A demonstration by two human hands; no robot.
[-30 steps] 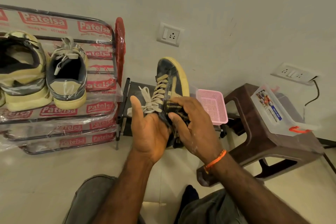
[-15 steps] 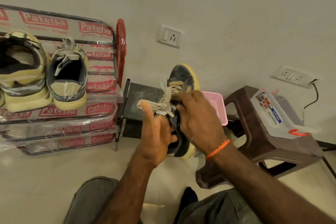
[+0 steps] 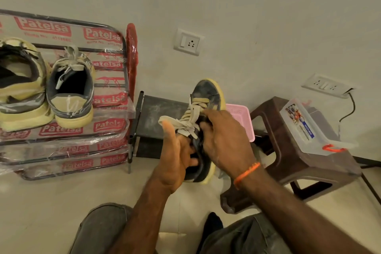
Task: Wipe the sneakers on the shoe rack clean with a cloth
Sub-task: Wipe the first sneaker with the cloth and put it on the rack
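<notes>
One dusty sneaker [image 3: 206,97] is in work: the left hand [image 3: 177,154] grips its collar, the right hand [image 3: 224,140] is pressed closed against its side, any cloth hidden. Two sneakers [image 3: 70,88] wait on the rack [image 3: 115,130].

My left hand [image 3: 175,156] is raised palm toward me, thumb straight up, fingers curled around the sneaker [image 3: 206,113]. My right hand [image 3: 224,140] presses over it from the right, wrist bent, fingers curled.

cloth: hidden | left sneaker [image 3: 18,82]: cut by left edge
</notes>
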